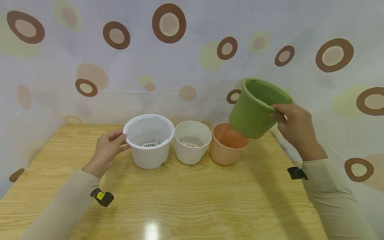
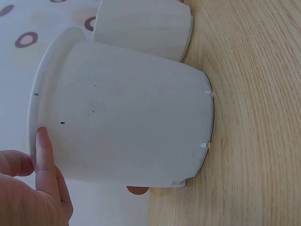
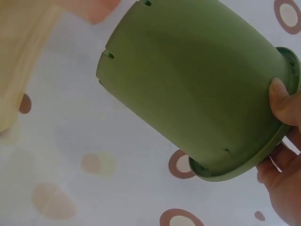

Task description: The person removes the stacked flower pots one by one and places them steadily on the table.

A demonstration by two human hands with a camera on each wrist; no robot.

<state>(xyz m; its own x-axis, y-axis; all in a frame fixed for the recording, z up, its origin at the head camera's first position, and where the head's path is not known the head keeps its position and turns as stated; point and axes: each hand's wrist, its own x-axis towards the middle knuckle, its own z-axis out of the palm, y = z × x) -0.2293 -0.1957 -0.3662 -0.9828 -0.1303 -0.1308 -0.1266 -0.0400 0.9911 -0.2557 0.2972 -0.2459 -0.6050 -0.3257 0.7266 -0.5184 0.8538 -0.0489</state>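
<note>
A green plastic flower pot point(image 1: 252, 115) is tilted in the air above the table's right side, its rim pinched between the thumb and fingers of my right hand point(image 1: 295, 123). In the right wrist view the green pot point(image 3: 197, 89) shows its outer wall and small notches at the base. My left hand point(image 1: 109, 148) pinches the rim of a white pot point(image 1: 150, 156) standing upright on the table; slots show in its floor. The left wrist view has this white pot point(image 2: 127, 113) side-on, with thumb and fingers at its rim.
Beside the white pot stand a smaller cream pot point(image 1: 192, 151) with a wavy rim and an orange pot point(image 1: 225, 153), in a row. The green pot partly covers the orange one. They stand on a wood-grain table point(image 1: 186, 200) before a patterned cloth backdrop point(image 1: 192, 80).
</note>
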